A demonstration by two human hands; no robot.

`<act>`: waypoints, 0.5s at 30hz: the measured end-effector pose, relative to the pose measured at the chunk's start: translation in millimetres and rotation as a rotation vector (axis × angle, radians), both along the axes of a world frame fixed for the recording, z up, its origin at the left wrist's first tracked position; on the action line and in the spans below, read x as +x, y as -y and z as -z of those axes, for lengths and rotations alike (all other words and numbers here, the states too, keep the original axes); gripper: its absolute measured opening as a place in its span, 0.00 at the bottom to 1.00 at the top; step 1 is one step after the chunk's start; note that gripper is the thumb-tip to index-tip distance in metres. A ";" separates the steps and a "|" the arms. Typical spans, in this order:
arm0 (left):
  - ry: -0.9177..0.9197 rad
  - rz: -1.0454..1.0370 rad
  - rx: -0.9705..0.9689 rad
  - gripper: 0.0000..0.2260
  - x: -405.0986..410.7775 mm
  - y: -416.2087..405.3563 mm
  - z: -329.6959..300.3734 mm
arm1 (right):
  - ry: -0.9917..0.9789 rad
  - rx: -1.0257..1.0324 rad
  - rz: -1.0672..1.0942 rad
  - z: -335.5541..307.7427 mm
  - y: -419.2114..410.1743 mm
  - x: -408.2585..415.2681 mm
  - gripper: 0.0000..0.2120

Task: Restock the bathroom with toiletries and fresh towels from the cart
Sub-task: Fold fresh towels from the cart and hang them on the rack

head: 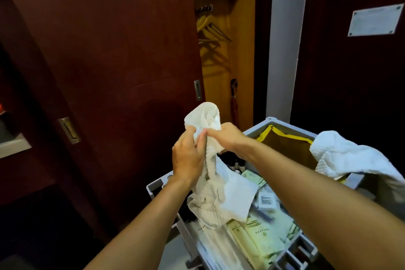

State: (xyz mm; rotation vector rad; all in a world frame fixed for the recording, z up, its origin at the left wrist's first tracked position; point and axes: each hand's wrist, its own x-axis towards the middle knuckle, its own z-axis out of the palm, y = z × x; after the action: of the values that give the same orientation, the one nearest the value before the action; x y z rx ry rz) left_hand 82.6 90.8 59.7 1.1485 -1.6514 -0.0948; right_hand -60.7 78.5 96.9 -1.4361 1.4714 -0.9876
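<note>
Both hands grip one crumpled white towel [210, 160] of waffle-textured cloth above the grey plastic cart [282, 126]: the left hand [188, 158] wraps its bunched middle, the right hand [228, 136] pinches the top fold. Its limp tail drapes into the cart's tray among pale paper toiletry packets [258, 232] and what look like small dark bottles [235, 163]. Another white towel [348, 155] hangs over the brown, yellow-edged bag [289, 147].
</note>
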 end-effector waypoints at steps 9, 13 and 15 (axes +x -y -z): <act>-0.215 -0.028 0.094 0.12 5.4 1.6 10.1 | -0.143 0.074 0.153 10.0 2.6 10.1 0.11; -0.101 0.074 0.072 0.11 4.7 -3.7 15.7 | 0.345 0.167 0.166 5.8 1.5 16.0 0.10; -0.076 0.090 0.064 0.12 8.3 -4.5 20.9 | 0.404 0.187 0.178 4.8 0.9 14.1 0.09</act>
State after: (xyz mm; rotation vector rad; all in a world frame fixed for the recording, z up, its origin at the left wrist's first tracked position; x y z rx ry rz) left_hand 90.9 95.3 38.8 1.1050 -1.6428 -0.2472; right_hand -46.7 77.6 92.1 -0.9191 1.3619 -1.1383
